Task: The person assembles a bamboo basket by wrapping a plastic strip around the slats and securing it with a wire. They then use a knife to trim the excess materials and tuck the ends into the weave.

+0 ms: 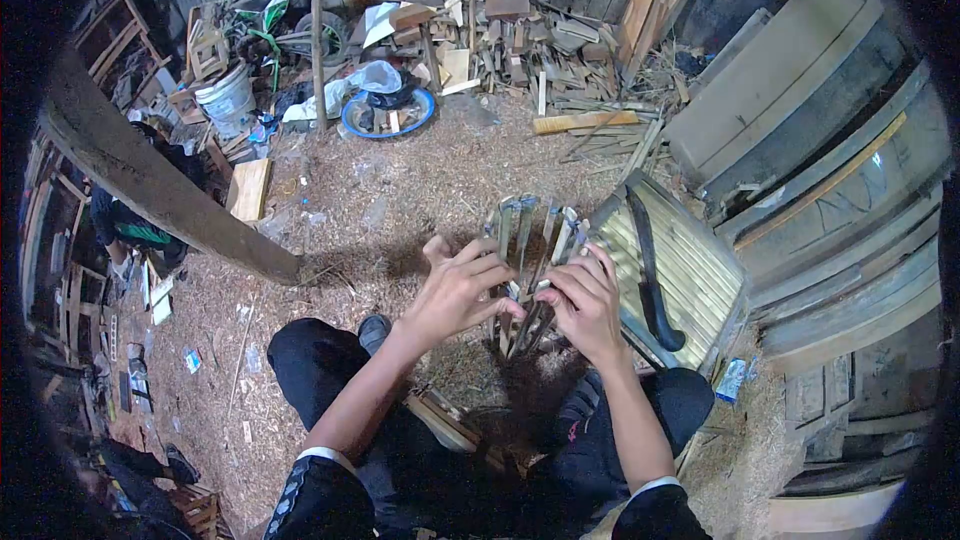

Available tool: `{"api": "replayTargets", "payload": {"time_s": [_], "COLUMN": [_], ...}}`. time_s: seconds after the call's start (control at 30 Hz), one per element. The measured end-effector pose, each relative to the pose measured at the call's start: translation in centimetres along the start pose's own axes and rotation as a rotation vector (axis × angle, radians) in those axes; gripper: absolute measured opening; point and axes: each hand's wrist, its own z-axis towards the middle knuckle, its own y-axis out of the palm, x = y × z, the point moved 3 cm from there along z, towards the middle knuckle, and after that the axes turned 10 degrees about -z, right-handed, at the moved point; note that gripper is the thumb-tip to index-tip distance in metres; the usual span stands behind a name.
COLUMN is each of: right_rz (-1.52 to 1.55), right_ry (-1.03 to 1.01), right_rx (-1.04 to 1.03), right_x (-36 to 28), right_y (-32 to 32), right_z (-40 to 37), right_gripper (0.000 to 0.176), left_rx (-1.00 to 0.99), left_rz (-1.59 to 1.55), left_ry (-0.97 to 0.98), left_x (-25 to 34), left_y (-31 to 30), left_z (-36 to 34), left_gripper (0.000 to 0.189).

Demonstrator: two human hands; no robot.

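Note:
Both of my hands hold a bundle of split bamboo strips (527, 240) upright in front of me. My left hand (458, 290) grips the strips from the left, fingers spread over their lower part. From the right, my right hand (585, 302) closes around the same strips near their base. The strips fan out upward, pale green and tan. A dark curved knife (652, 275) lies on a stack of flat slats (690, 275) just right of my right hand.
Sawdust and shavings cover the ground. A thick slanted log (150, 180) crosses at left. A blue basin (388, 112), a white bucket (230, 98) and a pile of wood offcuts (520, 40) lie beyond. Long boards (800, 90) lean at right.

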Motion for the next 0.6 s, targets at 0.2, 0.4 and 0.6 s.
{"api": "replayTargets", "payload": {"time_s": [0.2,0.4,0.6], "right_rz": [0.015,0.015,0.017], "right_ry": [0.022,0.05,0.054], "right_rx": [-0.003,0.015,0.04], "right_x": [-0.24,-0.37,-0.17], "right_y": [-0.01,0.16,0.38], "right_z": [0.03,-0.14,-0.36], "right_gripper": [0.017,0.016,0.017], "left_rx": [-0.01,0.018,0.033], "left_rz": [0.0,0.04,0.0], "left_ry": [0.033,-0.008,-0.024], "left_x": [0.01,0.03,0.14], "left_y": [-0.33,0.43,0.27], "left_z": [0.06,-0.47,-0.52], "left_gripper": [0.051,0.05,0.048]}}
